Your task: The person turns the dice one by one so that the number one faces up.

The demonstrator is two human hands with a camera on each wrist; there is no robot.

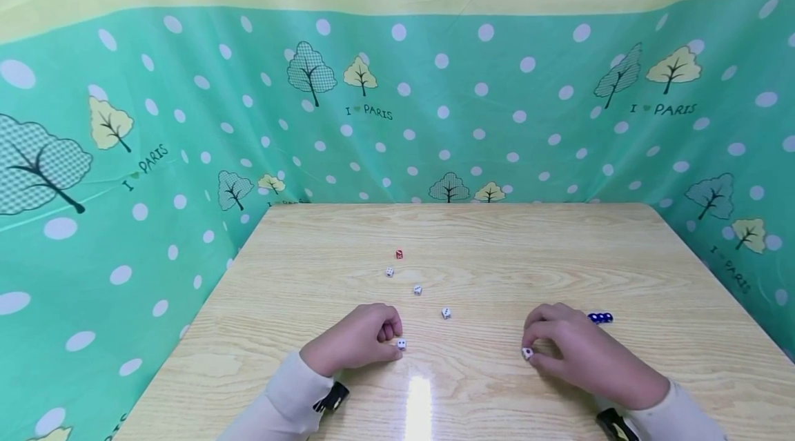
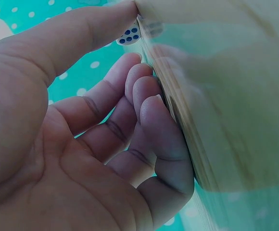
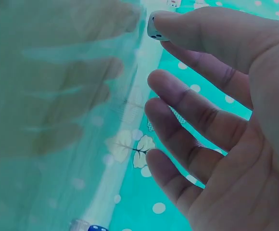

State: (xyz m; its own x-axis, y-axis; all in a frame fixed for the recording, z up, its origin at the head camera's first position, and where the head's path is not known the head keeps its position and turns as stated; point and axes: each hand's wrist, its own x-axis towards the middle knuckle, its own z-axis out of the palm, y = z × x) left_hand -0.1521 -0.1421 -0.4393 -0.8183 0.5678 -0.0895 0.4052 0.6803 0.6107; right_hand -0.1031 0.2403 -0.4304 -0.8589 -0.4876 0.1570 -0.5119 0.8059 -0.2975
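White plastic cube with rounded corners and dark pips: this die (image 1: pixel 527 353) is pinched between the thumb and index finger of my right hand (image 1: pixel 571 351), just over or on the near right part of the pale wood-grain table (image 1: pixel 310 248); I cannot tell whether it touches the surface. My other right fingers are slightly bent and spread apart.

My left hand (image 1: pixel 357 341) rests at the table, left of the near middle, its fingers loosely bent and the thumb held apart from them. A second white die with dark pips (image 1: pixel 401 344) sits in that gap, close by the thumb tip, and no fingers close on it.

Farther off, three loose white dice run in a slanting line: the nearest (image 1: pixel 446 313) to the right, the middle one (image 1: pixel 417 290), and the farthest (image 1: pixel 389 272) to the left. Just beyond them lies a small red die (image 1: pixel 399 255). On the right, just past my right hand, a short row of blue dice with white pips (image 1: pixel 600 317) stands side by side.
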